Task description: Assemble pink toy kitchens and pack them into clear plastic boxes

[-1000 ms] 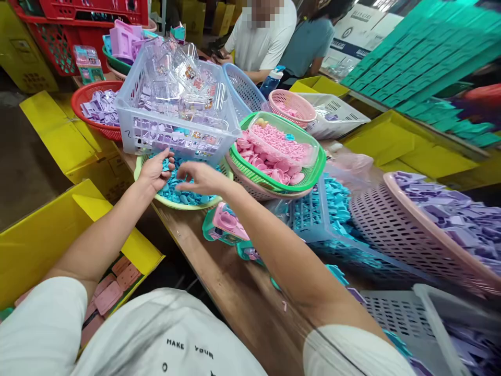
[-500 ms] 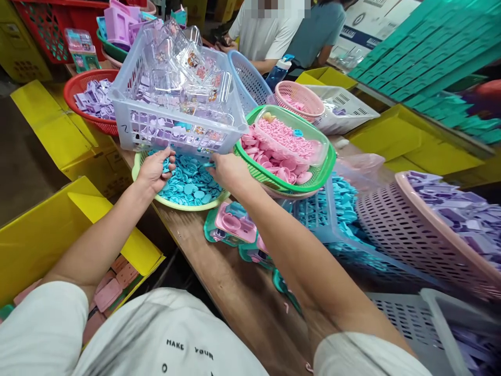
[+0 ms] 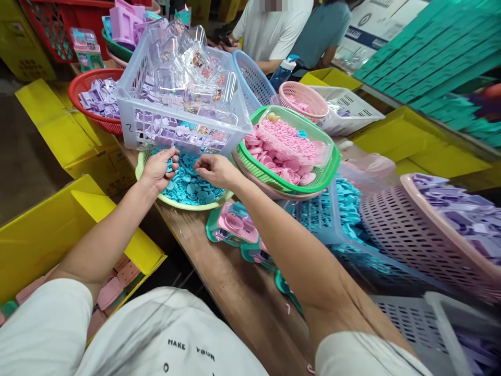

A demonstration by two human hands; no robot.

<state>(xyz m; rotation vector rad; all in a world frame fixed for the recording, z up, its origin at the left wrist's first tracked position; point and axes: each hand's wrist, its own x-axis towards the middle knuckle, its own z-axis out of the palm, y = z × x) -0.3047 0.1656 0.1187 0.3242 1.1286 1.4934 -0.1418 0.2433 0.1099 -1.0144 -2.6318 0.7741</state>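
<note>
Small blue plastic pieces, many of them round, fill a pale yellow-green basin. Over the basin's left side, my left hand is closed around some of these blue pieces, with blue showing between the fingers. My right hand hovers over the basin's right side, fingers bent and pinched together; whatever is between the fingertips, if anything, is hidden. Just behind both hands stands a clear-white crate holding transparent boxes and lilac parts.
A green basket of pink parts stands to the right, near a pink basket of lilac pieces. Pink and teal toy assemblies line the wooden table. A yellow carton is at left. Two people sit across the table.
My right hand has moved left, from the basin's right rim to over the blue pieces, closer to my left hand. The left hand stays closed near the same spot.
</note>
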